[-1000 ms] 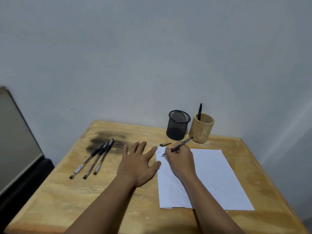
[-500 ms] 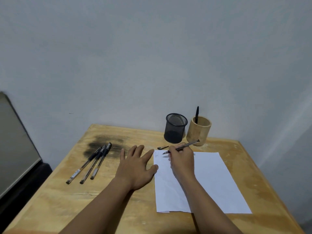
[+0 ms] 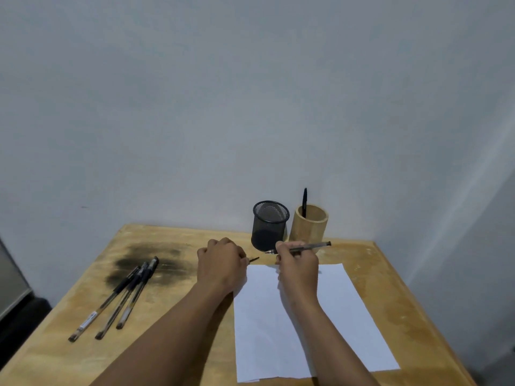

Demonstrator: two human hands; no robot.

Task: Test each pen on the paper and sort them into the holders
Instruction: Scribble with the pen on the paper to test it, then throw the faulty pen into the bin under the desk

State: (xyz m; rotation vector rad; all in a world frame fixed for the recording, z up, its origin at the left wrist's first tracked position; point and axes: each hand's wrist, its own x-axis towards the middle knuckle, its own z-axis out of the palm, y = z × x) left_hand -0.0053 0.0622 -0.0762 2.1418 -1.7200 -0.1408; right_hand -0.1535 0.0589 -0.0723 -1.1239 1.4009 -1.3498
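Head view: we are lifting the pen (image 3: 302, 248) off the paper (image 3: 342, 316), right hand (image 3: 298, 264) fingers pinching it; left hand (image 3: 221, 263), curled now, is reaching for its cap (image 3: 254, 259).

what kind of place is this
Probably a plain home or office desk corner: a worn wooden table pushed against bare pale walls, carrying a sheet of paper, loose pens, a mesh holder and a bamboo holder.

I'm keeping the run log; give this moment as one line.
right hand: holds uncapped clear pen | left hand: on small black cap | wooden holder: one black pen
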